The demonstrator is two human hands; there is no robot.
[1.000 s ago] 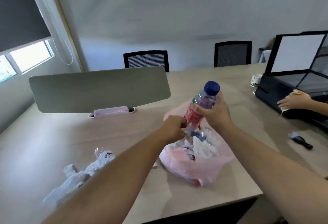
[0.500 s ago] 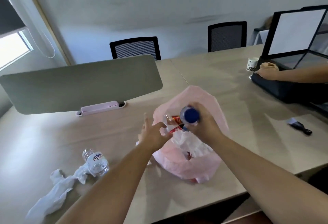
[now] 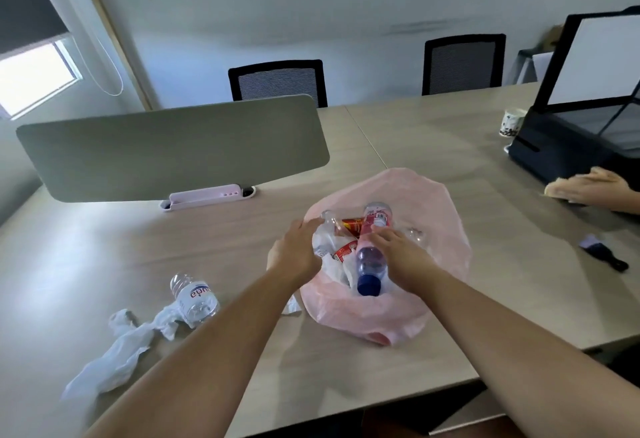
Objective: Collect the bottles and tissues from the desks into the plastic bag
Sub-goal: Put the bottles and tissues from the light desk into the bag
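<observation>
A pink plastic bag [image 3: 446,229] lies open on the desk with several bottles and white tissues inside. A blue-capped bottle [image 3: 369,269] lies in it, cap toward me. My right hand [image 3: 398,254] rests against that bottle's right side with straight fingers. My left hand [image 3: 298,250] lies flat over the bag's left rim, fingertips on a clear bottle [image 3: 327,226] inside. Left of the bag on the desk lie a clear capless bottle [image 3: 195,295] and a long crumpled white tissue [image 3: 114,351]. A small tissue scrap [image 3: 291,306] shows under my left forearm.
A grey divider panel [image 3: 173,146] in a pink holder [image 3: 204,196] stands behind the bag. At right are a black box [image 3: 561,157], a mug [image 3: 512,122], a small black tool [image 3: 606,257] and another person's hand [image 3: 588,188]. Two chairs [image 3: 277,80] stand beyond the desk.
My right hand lowered the blue-capped bottle into the bag and let go of it. My left hand released the bag's rim and flattened over it.
</observation>
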